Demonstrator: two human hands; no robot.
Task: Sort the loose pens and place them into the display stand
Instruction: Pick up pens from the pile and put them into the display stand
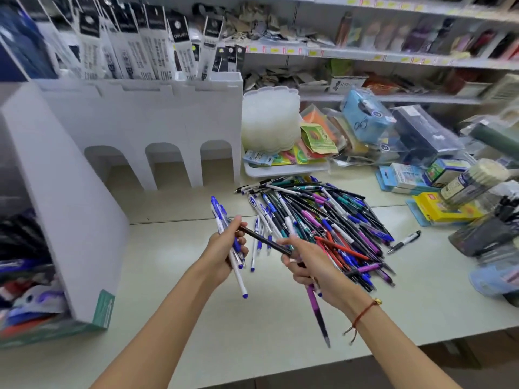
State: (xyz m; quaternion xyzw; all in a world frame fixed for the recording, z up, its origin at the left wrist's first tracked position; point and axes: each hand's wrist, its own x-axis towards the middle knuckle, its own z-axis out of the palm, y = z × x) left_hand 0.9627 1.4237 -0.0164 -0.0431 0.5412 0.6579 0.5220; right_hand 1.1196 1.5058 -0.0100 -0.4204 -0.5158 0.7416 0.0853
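Two hands hold pens above the worktop's open middle, between display stand and pen pile.

Left hand point(224, 255) has its fingers curled round a bunch of blue-and-white pens point(229, 242) and pinches one end of a black pen point(265, 242); the right hand point(311, 272) pinches that pen's other end while gripping a purple pen point(316, 307) that points down toward the worktop's point(174, 265) near edge. Loose pens point(323, 226) lie heaped just right of the hands, one black-and-white pen point(404, 242) apart from the pile. White display stand point(134, 127) lines the left and back; packaged goods point(438, 192) crowd the right edge. Bare worktop lies between stand and hands.
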